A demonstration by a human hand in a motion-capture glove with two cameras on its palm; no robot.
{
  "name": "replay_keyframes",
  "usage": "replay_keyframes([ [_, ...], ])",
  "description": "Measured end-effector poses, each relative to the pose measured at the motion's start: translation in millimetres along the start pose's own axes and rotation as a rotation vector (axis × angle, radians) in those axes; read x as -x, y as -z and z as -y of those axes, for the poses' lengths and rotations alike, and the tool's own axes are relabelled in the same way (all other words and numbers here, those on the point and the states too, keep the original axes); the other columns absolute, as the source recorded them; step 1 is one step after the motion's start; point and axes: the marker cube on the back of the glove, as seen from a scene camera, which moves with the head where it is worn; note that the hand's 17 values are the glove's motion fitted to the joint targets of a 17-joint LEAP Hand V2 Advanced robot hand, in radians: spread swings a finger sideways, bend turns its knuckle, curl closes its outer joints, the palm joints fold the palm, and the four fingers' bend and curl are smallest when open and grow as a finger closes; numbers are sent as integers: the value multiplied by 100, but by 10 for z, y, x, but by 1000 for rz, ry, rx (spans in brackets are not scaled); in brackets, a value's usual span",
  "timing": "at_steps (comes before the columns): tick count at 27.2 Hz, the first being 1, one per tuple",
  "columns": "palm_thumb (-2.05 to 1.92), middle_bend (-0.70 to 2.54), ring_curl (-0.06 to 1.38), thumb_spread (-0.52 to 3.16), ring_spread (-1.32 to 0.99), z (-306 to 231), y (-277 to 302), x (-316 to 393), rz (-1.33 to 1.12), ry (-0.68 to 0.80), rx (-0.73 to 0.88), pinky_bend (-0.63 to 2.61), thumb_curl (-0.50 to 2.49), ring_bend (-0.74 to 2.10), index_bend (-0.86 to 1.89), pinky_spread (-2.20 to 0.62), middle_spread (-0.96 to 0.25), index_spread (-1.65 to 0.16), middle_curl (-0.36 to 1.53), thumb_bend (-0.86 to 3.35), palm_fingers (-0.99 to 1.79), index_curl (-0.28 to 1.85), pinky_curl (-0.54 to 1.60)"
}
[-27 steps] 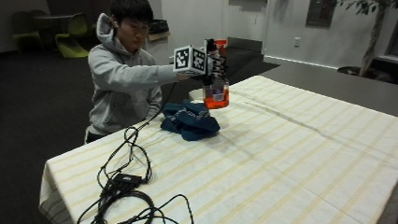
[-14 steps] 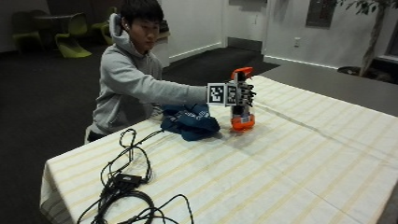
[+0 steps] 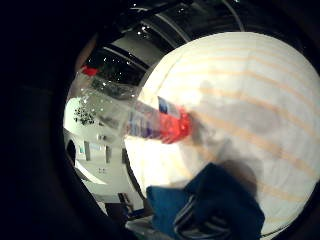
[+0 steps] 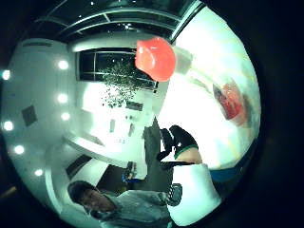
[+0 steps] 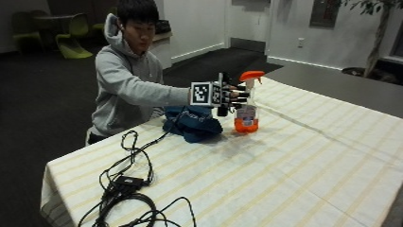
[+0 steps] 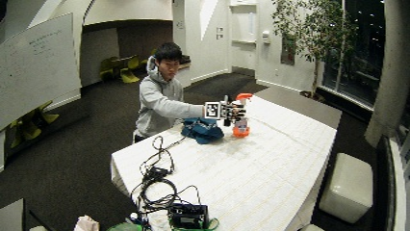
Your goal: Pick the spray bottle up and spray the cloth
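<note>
The gloved right hand (image 5: 232,97) sits at the neck of the spray bottle (image 5: 246,109), just below its orange trigger head (image 5: 251,75), with the fingers (image 5: 241,94) reaching across toward the bottle; from where I stand I can't tell whether they are wrapped round it or only beside it, since the back of the hand hides the contact. The bottle stands upright on the striped tablecloth (image 5: 302,156), its base down and a little orange liquid showing at the bottom, so it looks set down rather than lifted. The palm view from the little-finger side shows the bottle's clear body (image 3: 150,120) running close past the palm. Just beside the bottle, on the person's side, the blue cloth (image 5: 191,124) lies bunched in a heap at the table's near corner, near enough that the nozzle would need only a turn toward it. I'd judge the spraying not yet under way: the nozzle seems to point away from the cloth. A tangle of black cable (image 5: 129,182) trails off toward the table edge.
</note>
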Motion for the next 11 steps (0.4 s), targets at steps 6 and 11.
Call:
replay_keyframes([
  [6, 80, 21, 32, 71, -8, -177, 206, 38, 16, 5, -35, 56, 55, 30, 10, 9, -2, -31, 35, -4, 19, 29, 39],
  [11, 80, 23, 32, 75, -8, -226, 229, 41, 9, 8, -41, 54, 52, 32, 10, 11, -2, -31, 36, -3, 21, 27, 38],
])
